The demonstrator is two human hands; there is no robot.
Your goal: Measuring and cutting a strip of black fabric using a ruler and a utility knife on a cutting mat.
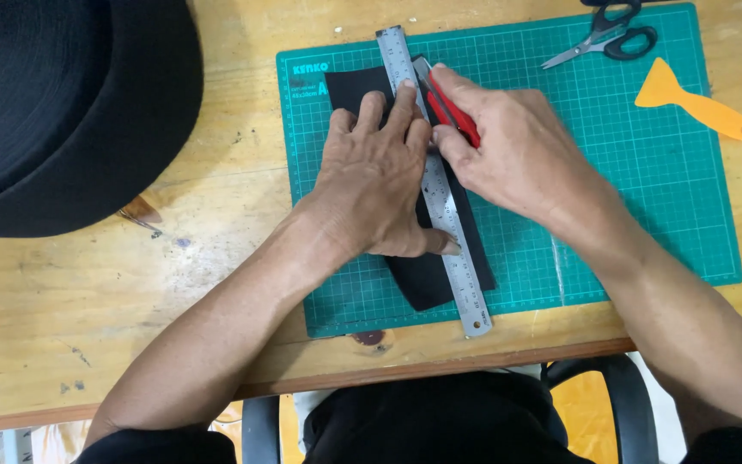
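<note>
1. Head view, the material: a black sheet (pixel 427 275) lies flat on the green cutting mat (pixel 646 172), near the mat's left side, with a steel ruler (pixel 457 258) laid along it from the far edge to the near one. The sheet looks thin, limp and light, likely to creep under a blade unless pinned; pressing down through the ruler seems the sensible hold rather than pinching an edge.

2. Head view, the left hand (pixel 375 185): it lies palm down, fingers spread wide and flat, across sheet and ruler together, thumb stretched toward the ruler's near half. The forearm comes in from the lower left, wrist low.

3. Head view, the right hand (pixel 517 150): its fingers are curled tightly around a red utility knife (pixel 450 107), tip against the ruler's right edge near the far end. The wrist is cocked, the forearm running in from the lower right.

4. Head view, surroundings: scissors (pixel 607 36) and an orange scraper (pixel 689 101) rest well apart at the mat's far right; a large black roll (pixel 62 112) sits on the wooden worktop (pixel 130 301) to the left.
</note>
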